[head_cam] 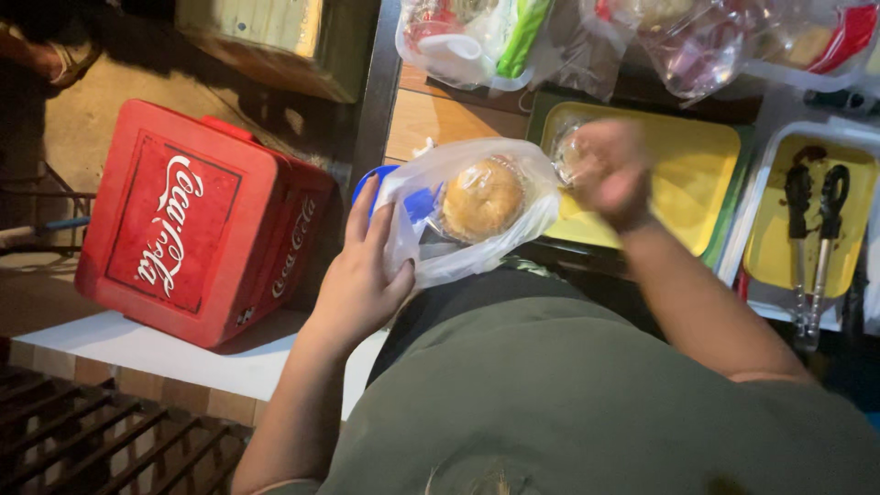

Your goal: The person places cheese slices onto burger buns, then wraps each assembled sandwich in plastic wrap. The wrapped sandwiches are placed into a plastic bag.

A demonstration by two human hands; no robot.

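Observation:
My left hand (362, 270) grips the left side of a clear plastic bag (463, 215) that holds a round golden bun (483, 197). A blue plastic piece (414, 202) shows through the bag by my fingers. My right hand (610, 172) is blurred, raised over a yellow tray (697, 174), with its fingers closed on a small clear wrapped item (570, 154) next to the bag's right edge.
A red cooler box (197, 225) stands on a white ledge at the left. Black tongs (816, 247) lie in a second yellow tray (848, 266) at the right. Clear bags of food (495, 41) line the back of the wooden counter (440, 115).

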